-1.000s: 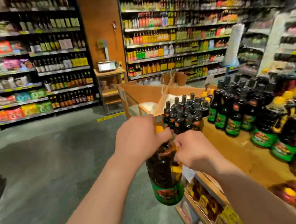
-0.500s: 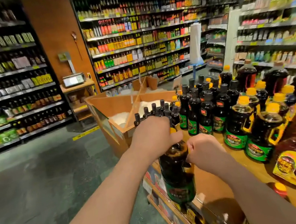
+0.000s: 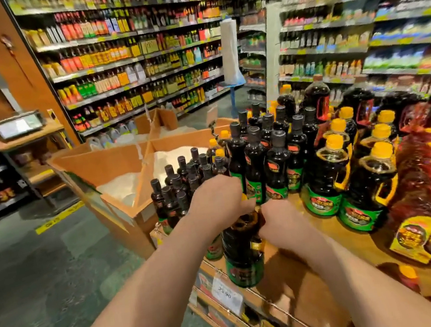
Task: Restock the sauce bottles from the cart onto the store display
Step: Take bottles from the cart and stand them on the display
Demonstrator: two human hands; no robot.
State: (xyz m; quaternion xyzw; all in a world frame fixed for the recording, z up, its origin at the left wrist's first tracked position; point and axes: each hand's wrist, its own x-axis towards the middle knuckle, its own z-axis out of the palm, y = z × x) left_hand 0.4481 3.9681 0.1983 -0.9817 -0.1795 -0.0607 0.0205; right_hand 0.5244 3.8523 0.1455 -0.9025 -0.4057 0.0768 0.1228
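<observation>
dark sauce bottle [image 3: 243, 254] gripped at the top by left hand [image 3: 218, 200] and right hand [image 3: 278, 219], held at the wooden display [image 3: 337, 237] edge, beside shelved bottles [image 3: 273, 166].

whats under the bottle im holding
The wooden display top lies under the sauce bottle, near its front edge above a price tag. The bottle's own base hides whether it touches. Left hand and right hand cover its neck.
</observation>
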